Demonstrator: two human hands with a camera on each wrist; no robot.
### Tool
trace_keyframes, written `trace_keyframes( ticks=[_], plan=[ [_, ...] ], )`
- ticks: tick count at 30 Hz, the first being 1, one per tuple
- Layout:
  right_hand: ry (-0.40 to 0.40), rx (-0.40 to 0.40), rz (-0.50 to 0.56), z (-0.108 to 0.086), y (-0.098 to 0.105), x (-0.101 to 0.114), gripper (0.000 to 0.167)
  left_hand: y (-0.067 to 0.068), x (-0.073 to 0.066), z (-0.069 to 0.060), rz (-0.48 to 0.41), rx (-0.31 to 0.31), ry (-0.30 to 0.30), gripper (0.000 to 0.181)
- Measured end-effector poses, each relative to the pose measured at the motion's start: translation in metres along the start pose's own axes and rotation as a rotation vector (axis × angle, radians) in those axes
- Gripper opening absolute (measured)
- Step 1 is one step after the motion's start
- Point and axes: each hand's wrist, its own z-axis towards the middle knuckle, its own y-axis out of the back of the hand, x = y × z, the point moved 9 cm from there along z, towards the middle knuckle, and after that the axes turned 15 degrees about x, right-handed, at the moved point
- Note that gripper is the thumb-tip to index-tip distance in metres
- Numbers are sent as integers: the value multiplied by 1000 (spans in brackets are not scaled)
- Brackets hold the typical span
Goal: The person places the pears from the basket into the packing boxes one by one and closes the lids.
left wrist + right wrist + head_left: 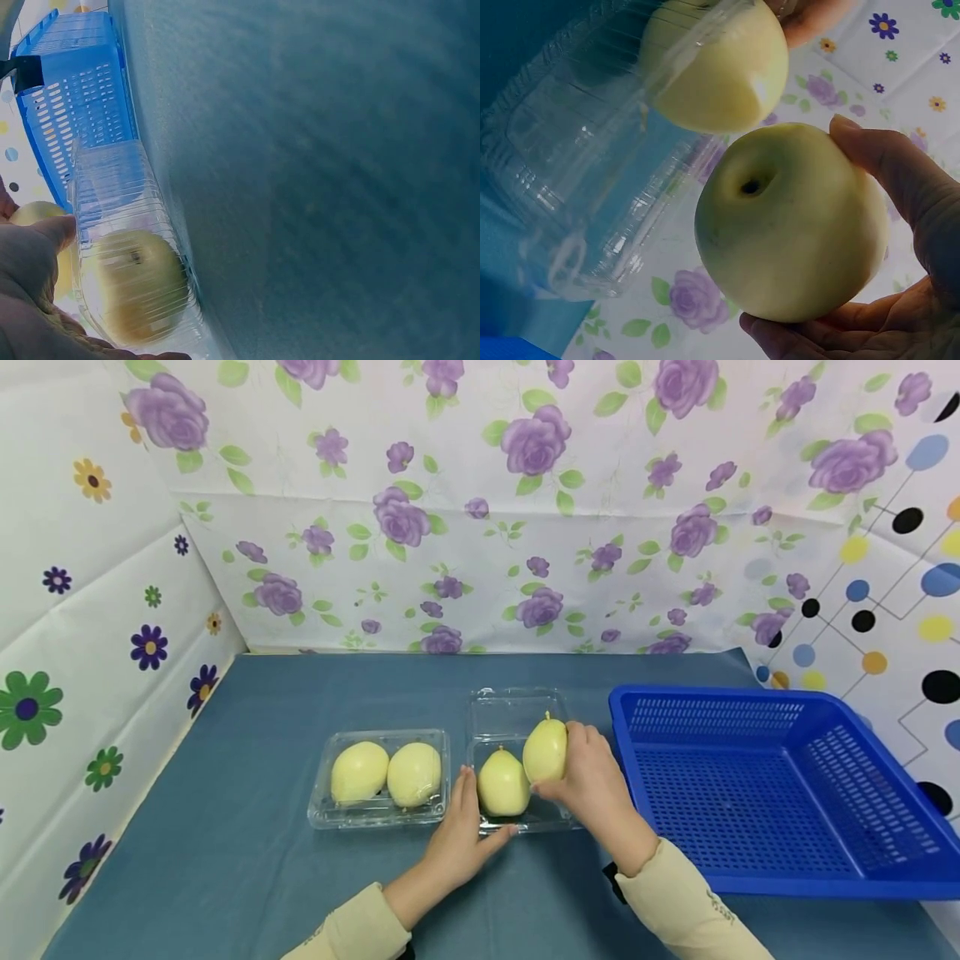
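My right hand (592,777) grips a pale yellow pear (545,750), thumb on one side and fingers on the other. The pear is held up with its stem on top, above the right part of an open clear plastic clamshell box (551,820). Another pear (501,782) sits in the left part of that box. My left hand (457,839) rests against the box's front left corner, fingers straight along its side and thumb along the front. The right wrist view shows the underside of the held pear (791,225), apart from the boxed pear (712,75).
Left of the open box stands a clear box (322,814) with two pears (360,772) inside. A blue perforated basket (750,882) stands on the right, close to my right forearm. Blue cloth (247,827) covers the table, and a flowered sheet (465,568) hangs behind it.
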Motion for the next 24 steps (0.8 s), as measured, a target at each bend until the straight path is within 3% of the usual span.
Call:
trace_keyframes(
  ticks=[10,24],
  plan=[
    [-72,8,-21,2,-15,-10,86,1,-1,-1,-1,-14,-1,97],
    [-96,-29,-51,8,-32,-26,86,1,-1,-1,-6,-14,0,96]
  ],
)
